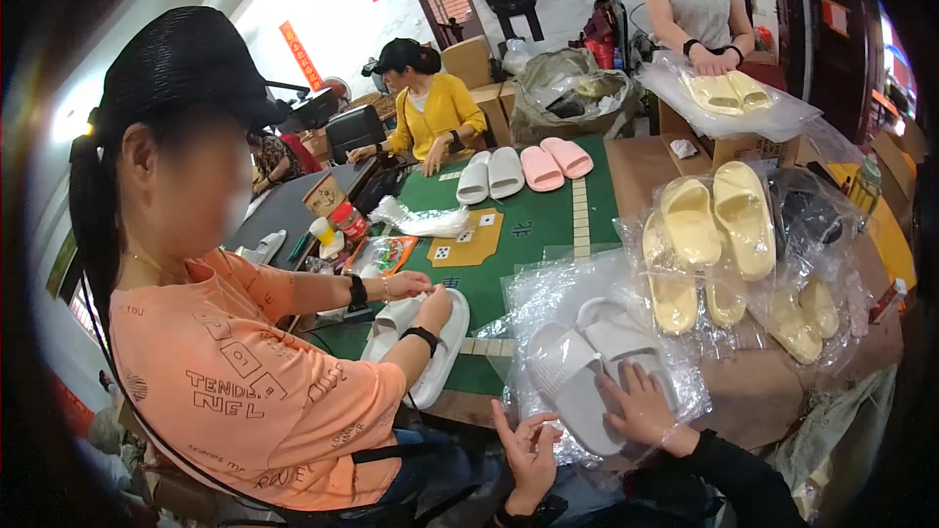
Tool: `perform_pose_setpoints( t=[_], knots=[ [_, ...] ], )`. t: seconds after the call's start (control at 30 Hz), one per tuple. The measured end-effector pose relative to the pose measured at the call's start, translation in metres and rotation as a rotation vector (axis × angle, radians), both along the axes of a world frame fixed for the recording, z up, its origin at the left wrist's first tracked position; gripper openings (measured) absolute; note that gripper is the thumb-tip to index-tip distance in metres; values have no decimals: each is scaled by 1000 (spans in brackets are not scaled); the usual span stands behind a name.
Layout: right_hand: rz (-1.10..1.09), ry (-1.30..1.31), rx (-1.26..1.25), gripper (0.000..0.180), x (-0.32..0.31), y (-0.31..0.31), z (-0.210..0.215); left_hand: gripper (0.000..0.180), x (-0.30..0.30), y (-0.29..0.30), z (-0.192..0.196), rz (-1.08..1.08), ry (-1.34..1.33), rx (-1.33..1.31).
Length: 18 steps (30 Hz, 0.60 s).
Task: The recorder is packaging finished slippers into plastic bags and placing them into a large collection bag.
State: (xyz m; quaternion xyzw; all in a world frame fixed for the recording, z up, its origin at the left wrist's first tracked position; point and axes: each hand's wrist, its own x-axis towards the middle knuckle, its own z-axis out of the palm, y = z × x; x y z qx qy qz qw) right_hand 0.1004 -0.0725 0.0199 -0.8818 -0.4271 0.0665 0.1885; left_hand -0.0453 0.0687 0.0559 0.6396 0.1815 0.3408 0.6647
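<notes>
A pair of light grey slippers lies on a spread of clear plastic bags at the table edge in front of me. My right hand rests on the right slipper with its fingers spread. Just left of the pair, my left hand is raised with fingers apart, holding nothing. Whether any film covers the slippers I cannot tell.
Bagged pale yellow slippers are piled at right. Grey slippers and pink slippers stand on the green table top. At my left, a person in orange handles white slippers. Across, another holds bagged yellow slippers.
</notes>
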Motion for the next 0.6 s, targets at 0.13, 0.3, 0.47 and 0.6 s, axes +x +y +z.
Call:
perform_pose_setpoints(
  t=[0.13, 0.3, 0.47, 0.6],
  knots=[
    [9, -27, 18, 72, -1, -4, -4, 76, -2, -3, -7, -15, -8, -58],
    [23, -23, -54, 73, -2, -6, -3, 48, 1, -11, -22, 16, 339, 525],
    [10, 6, -107, 84, -2, -11, -2, 59, -2, -17, -29, 34, 493, 681],
    [30, 2, -126, 94, 1, -12, -2, 60, 0, -13, -46, 21, 444, 579]
  ],
)
